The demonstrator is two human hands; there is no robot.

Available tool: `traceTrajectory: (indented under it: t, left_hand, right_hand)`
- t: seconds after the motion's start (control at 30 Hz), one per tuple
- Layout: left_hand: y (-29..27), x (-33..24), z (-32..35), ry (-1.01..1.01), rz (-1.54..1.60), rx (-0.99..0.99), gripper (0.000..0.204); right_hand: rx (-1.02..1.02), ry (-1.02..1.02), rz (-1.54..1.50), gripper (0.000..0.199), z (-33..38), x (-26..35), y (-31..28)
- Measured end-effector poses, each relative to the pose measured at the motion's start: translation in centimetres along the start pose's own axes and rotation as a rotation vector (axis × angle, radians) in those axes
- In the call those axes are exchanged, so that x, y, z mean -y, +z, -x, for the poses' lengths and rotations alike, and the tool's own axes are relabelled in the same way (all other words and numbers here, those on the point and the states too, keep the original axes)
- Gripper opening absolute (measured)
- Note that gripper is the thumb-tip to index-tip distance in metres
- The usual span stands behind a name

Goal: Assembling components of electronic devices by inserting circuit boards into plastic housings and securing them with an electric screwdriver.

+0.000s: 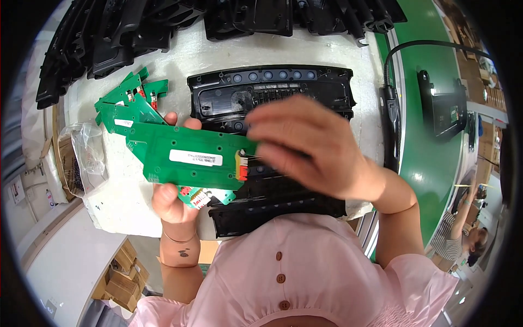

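Observation:
My left hand (168, 203) grips a green circuit board (163, 174) by its left part, thumb at the near edge and fingertips at the far edge. The board bears a white label and a red-and-white connector at its right end. Other green boards show under it, one with small white and red parts. At the board's right end is my right hand (321, 147), its fingers smeared by motion; I cannot tell whether they touch the board. Beneath the hands lie black plastic housings (332, 90) with rows of round grey spots, partly hidden.
More green boards (133, 90) lie piled at the left. Black plastic parts (131, 41) line the far side of the white foam sheet (180, 54). To the right, a black cabled tool (390, 125) stands beside a green surface (417, 54) with a black device (444, 109). Another person (460, 234) is at far right.

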State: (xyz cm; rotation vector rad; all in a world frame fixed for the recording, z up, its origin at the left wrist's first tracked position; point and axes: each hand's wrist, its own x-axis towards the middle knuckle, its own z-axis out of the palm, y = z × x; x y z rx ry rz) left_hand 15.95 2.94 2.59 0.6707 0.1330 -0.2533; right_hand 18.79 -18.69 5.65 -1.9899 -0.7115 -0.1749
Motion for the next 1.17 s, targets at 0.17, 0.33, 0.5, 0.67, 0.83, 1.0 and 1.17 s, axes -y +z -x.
traceTrajectory:
  t: [0.17,0.33,0.5,0.67,0.83,1.0,1.17]
  left_hand:
    - [-0.6,0.0,-0.4,0.023,-0.028,0.001,0.085]
    - [-0.2,0.0,-0.4,-0.011,0.032,0.005,0.081]
    - [-0.1,-0.1,-0.5,-0.009,0.027,-0.019,0.079]
    - [-0.3,-0.4,-0.5,-0.066,0.098,0.014,0.077]
    - [-0.2,-0.6,-0.4,-0.071,0.144,0.046,0.076]
    - [-0.1,-0.5,-0.2,-0.087,0.175,0.058,0.075]
    - [0.0,-0.1,-0.2,-0.058,0.044,0.067,0.076]
  right_hand:
    - [0.048,0.035,0.430,0.031,0.4,-5.0,0.2]
    - [0.138,0.031,0.578,0.034,0.3,-4.8,0.4]
    - [0.197,-0.009,0.647,0.034,-0.2,-4.6,0.4]
    - [0.133,0.043,0.524,0.032,-0.3,-4.6,0.1]
    - [0.129,0.097,0.480,0.029,-0.1,-4.7,-0.1]
    - [0.123,0.173,0.240,0.025,-0.6,-4.4,-1.2]
    - [0.122,0.074,0.073,0.027,-0.4,2.2,-0.1]
